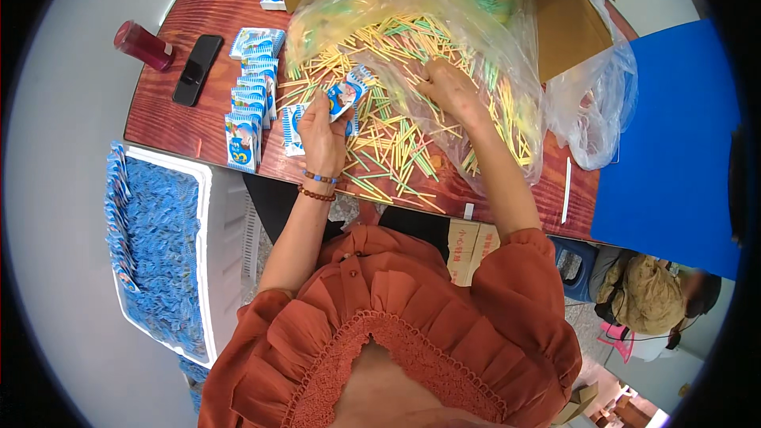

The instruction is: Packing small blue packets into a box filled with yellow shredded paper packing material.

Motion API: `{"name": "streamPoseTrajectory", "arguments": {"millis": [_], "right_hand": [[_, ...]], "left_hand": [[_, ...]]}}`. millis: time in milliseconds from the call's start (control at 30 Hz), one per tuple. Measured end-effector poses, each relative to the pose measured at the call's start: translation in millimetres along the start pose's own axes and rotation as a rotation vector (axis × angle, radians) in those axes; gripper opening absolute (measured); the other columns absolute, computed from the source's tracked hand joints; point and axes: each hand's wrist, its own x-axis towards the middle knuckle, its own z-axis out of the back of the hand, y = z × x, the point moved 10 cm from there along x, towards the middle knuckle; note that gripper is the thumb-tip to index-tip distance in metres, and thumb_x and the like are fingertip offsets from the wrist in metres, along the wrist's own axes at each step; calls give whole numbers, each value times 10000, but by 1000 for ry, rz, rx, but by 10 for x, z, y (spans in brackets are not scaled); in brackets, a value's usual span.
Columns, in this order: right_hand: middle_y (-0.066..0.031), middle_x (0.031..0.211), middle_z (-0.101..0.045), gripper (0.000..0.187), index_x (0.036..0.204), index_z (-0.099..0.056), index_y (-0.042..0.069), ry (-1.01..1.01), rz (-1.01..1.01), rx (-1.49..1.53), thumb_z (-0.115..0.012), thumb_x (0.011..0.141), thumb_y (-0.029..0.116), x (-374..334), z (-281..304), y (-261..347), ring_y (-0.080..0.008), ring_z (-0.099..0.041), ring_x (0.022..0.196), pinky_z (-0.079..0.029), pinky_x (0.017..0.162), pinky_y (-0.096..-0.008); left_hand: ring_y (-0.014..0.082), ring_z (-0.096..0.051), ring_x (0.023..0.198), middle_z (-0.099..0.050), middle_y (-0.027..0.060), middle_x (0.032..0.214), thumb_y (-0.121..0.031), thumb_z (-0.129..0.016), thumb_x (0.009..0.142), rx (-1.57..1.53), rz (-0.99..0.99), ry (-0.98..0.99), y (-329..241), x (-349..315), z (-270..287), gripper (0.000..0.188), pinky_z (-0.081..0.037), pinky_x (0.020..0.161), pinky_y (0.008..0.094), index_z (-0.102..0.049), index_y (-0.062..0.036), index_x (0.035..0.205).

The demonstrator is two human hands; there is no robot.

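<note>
My left hand (323, 139) pinches a small blue-and-white packet (349, 93) between thumb and fingers. Just under that hand, more of the same packets (292, 128) lie on the table. Over the loose heap of thin yellow, green and pink sticks (396, 143) is my right hand (450, 91), its fingers curled and pressed together at the edge of a clear plastic bag (412, 111). What those fingers hold, if anything, is too small to tell. A row of overlapping blue-and-white packets (242, 141) stands left of my left hand.
On the red wood-grain table (178, 123) lie a black phone (197, 70) and a dark red bottle (144, 46). A white crate (204, 261) full of blue packets stands at the lower left. A cardboard box (567, 28) sits behind, with a crumpled plastic bag (590, 115) and blue board (670, 143) to the right.
</note>
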Motion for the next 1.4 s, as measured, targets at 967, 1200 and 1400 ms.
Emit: {"name": "streamPoseTrajectory", "arguments": {"millis": [967,1200,1400], "right_hand": [[-15,829,-662,67,912,-668,-2,-405,190,1166,-623,885,39,-430,458,1070,-54,-583,766,-471,723,-215],[-98,1208,-591,191,1004,-697,-2,-517,359,731,-611,905,137,-465,535,1355,-201,-528,1133,-410,953,-320],[-133,1306,-540,247,1120,-658,22,-466,365,643,-552,940,154,-461,468,1440,-224,-475,1231,-351,1037,-341]], "left_hand": [[127,-643,828,-678,51,905,-252,-511,991,16,5,41,-50,-77,-123,275,-550,722,302,-643,-23,914],[130,-622,805,-651,37,912,-215,-497,997,-56,-15,16,-55,-28,16,217,-553,726,310,-627,-43,975],[145,-637,843,-662,51,938,-218,-496,997,-169,-21,9,-78,-11,22,220,-549,741,320,-624,-41,980]]}}
